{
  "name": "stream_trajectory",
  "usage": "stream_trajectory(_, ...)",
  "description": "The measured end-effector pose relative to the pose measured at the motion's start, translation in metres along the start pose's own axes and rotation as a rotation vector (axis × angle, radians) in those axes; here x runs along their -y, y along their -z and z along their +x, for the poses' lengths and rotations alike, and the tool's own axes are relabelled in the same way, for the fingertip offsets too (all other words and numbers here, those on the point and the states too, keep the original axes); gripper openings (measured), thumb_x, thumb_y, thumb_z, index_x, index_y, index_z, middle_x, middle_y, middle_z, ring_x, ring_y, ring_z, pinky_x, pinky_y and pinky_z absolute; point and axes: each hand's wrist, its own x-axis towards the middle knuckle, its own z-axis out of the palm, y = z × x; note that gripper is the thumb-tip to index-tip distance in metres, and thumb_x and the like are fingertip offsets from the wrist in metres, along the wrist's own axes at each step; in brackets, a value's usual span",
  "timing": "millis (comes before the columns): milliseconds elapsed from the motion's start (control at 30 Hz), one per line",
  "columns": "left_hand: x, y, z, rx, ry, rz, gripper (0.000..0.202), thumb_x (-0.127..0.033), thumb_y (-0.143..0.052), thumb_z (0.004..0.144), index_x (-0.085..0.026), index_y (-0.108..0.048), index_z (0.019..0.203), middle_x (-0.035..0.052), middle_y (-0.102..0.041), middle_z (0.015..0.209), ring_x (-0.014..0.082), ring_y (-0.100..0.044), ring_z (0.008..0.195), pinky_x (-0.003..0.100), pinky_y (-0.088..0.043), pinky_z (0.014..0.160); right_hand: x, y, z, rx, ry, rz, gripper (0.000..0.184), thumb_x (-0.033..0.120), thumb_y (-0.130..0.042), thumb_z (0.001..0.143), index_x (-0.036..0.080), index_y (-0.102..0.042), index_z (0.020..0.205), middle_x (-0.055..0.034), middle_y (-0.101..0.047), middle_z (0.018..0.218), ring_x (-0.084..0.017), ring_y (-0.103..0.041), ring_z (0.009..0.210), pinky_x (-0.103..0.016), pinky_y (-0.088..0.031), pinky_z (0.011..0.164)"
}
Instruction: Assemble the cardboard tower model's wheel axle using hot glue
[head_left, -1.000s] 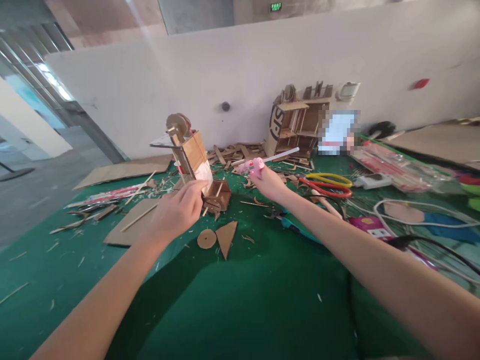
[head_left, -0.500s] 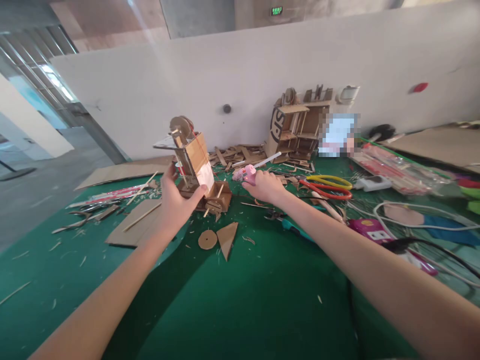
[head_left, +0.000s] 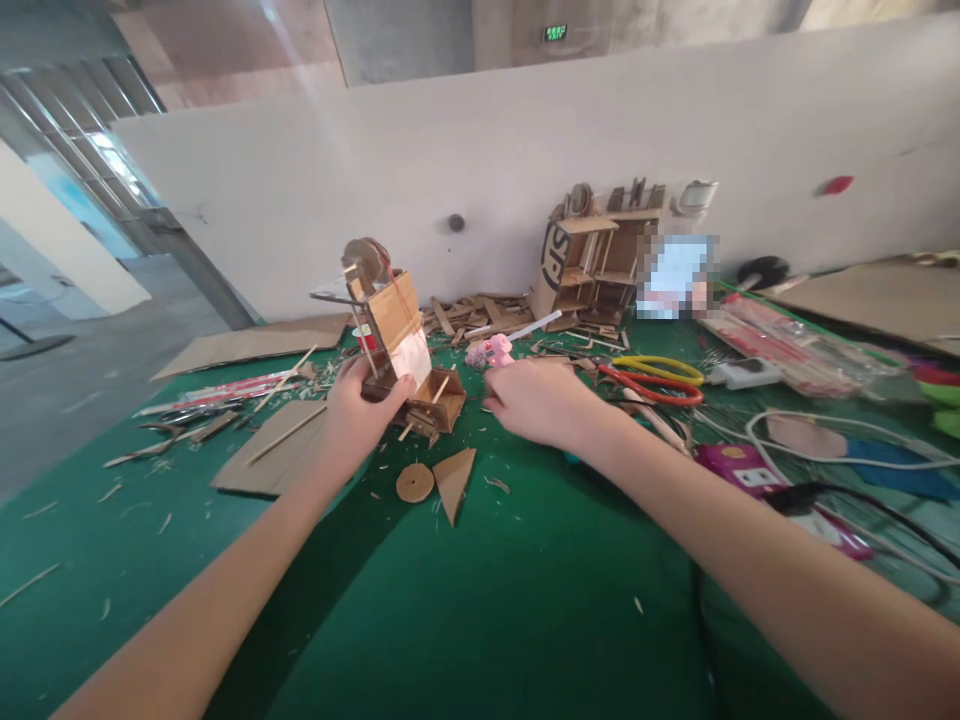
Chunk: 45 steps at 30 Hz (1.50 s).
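My left hand (head_left: 360,415) grips the lower part of a cardboard model (head_left: 397,310), its thumb on the front and the other fingers behind. The model stands tilted, with a cardboard wheel on top, a white patch on its face and an open box-like base. My right hand (head_left: 536,400) is closed low over the table, right of the model; whatever it holds is hidden. Just beyond its knuckles lies a pink glue gun (head_left: 499,348) with a white glue stick (head_left: 536,324) at its back. A cardboard disc (head_left: 415,483) and a cardboard triangle (head_left: 454,482) lie in front of the model.
Cardboard scraps (head_left: 480,315) are heaped by the wall, beside a cardboard shelf (head_left: 577,265). Scissors (head_left: 660,375) with yellow and orange handles, a purple power strip (head_left: 735,465) and looping cables lie right. A cardboard sheet (head_left: 262,450) with a wooden stick lies left.
My right hand has come away from the glue gun, toward me, and closed lower over the table. My left hand has slid slightly down the model, which stays nearly in place.
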Motion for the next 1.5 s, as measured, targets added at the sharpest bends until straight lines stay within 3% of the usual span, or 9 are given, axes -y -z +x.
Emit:
stream_trajectory(133, 0.003, 0.001, 0.001, -0.002, -0.028, -0.002, 0.032, -0.039, -0.063, 0.079, -0.02, -0.063, 0.105, 0.0065, -0.063, 0.101, 0.0246, -0.059, 0.099, 0.037, -0.047, 0.089, 0.012, -0.024, 0.01, -0.157, 0.219, 0.202, 0.034, 0.017, -0.039, 0.091, 0.021, -0.058, 0.119, -0.0093, -0.068, 0.107, -0.023, -0.065, 0.091, -0.031, -0.047, 0.076)
stream_trajectory(233, 0.006, 0.001, 0.002, 0.0, -0.033, -0.006, 0.034, -0.04, -0.063, 0.079, -0.019, -0.063, 0.106, 0.007, -0.063, 0.104, 0.0239, -0.06, 0.098, 0.035, -0.048, 0.087, 0.017, -0.047, 0.026, -0.164, 0.178, 0.39, 0.043, 0.014, -0.041, 0.088, 0.025, -0.054, 0.128, -0.007, -0.067, 0.114, -0.021, -0.065, 0.095, -0.028, -0.047, 0.075)
stream_trajectory(367, 0.008, 0.0, 0.002, 0.003, -0.054, 0.018, 0.035, -0.04, -0.063, 0.079, -0.019, -0.063, 0.108, 0.0071, -0.063, 0.105, 0.0237, -0.06, 0.098, 0.034, -0.047, 0.087, 0.022, -0.064, 0.044, -0.165, 0.022, 0.666, 0.042, 0.013, -0.042, 0.086, 0.023, -0.063, 0.12, -0.0039, -0.069, 0.115, -0.019, -0.064, 0.102, -0.025, -0.046, 0.085)
stream_trajectory(667, 0.01, 0.002, 0.007, 0.067, -0.081, 0.024, 0.034, -0.041, -0.061, 0.079, -0.021, -0.063, 0.107, 0.0073, -0.063, 0.103, 0.0248, -0.058, 0.1, 0.035, -0.048, 0.085, 0.033, -0.06, 0.04, -0.161, -0.047, 0.795, 0.032, 0.031, -0.041, 0.091, 0.025, -0.072, 0.099, -0.0017, -0.073, 0.095, -0.018, -0.065, 0.082, -0.026, -0.047, 0.073)
stream_trajectory(833, 0.012, 0.004, 0.01, 0.113, -0.031, 0.005, 0.039, -0.045, -0.063, 0.077, -0.02, -0.063, 0.106, 0.0077, -0.064, 0.103, 0.0255, -0.06, 0.097, 0.038, -0.049, 0.086, 0.037, -0.054, 0.034, -0.129, -0.035, 0.814, 0.033, 0.035, -0.04, 0.093, 0.025, -0.071, 0.097, -0.0018, -0.072, 0.098, -0.018, -0.064, 0.088, -0.026, -0.045, 0.075)
stream_trajectory(1133, 0.012, 0.008, 0.011, 0.146, -0.036, -0.006, 0.038, -0.046, -0.064, 0.075, -0.021, -0.063, 0.103, 0.0061, -0.065, 0.099, 0.0242, -0.061, 0.091, 0.038, -0.05, 0.084, 0.041, -0.057, 0.026, -0.128, 0.052, 0.602, 0.038, 0.039, -0.03, 0.097, 0.025, -0.063, 0.11, -0.0045, -0.071, 0.1, -0.021, -0.064, 0.088, -0.028, -0.045, 0.071)
stream_trajectory(1300, 0.012, 0.008, 0.011, 0.155, -0.03, -0.005, 0.04, -0.048, -0.064, 0.076, -0.022, -0.062, 0.106, 0.0063, -0.065, 0.104, 0.0256, -0.061, 0.096, 0.038, -0.049, 0.086, 0.04, -0.049, 0.012, -0.351, 0.216, 0.19, 0.032, 0.025, -0.033, 0.096, 0.019, -0.058, 0.116, -0.0087, -0.067, 0.097, -0.023, -0.06, 0.089, -0.028, -0.038, 0.058)
stream_trajectory(1400, 0.011, 0.009, 0.012, 0.164, -0.041, -0.016, 0.042, -0.048, -0.063, 0.076, -0.022, -0.062, 0.108, 0.0069, -0.065, 0.108, 0.0264, -0.06, 0.099, 0.039, -0.048, 0.088, 0.036, -0.049, 0.011, -0.422, 0.396, 0.102, 0.03, 0.021, -0.042, 0.093, 0.024, -0.058, 0.118, -0.0065, -0.061, 0.106, -0.02, -0.054, 0.098, -0.026, -0.032, 0.052)
stream_trajectory(1500, 0.012, 0.009, 0.012, 0.165, -0.025, -0.006, 0.042, -0.048, -0.065, 0.075, -0.021, -0.063, 0.108, 0.0072, -0.066, 0.105, 0.0266, -0.061, 0.096, 0.039, -0.049, 0.086, 0.035, -0.055, 0.015, -0.442, 0.446, 0.043, 0.022, 0.024, -0.048, 0.093, 0.025, -0.061, 0.111, -0.0064, -0.057, 0.105, -0.02, -0.05, 0.099, -0.025, -0.028, 0.047)
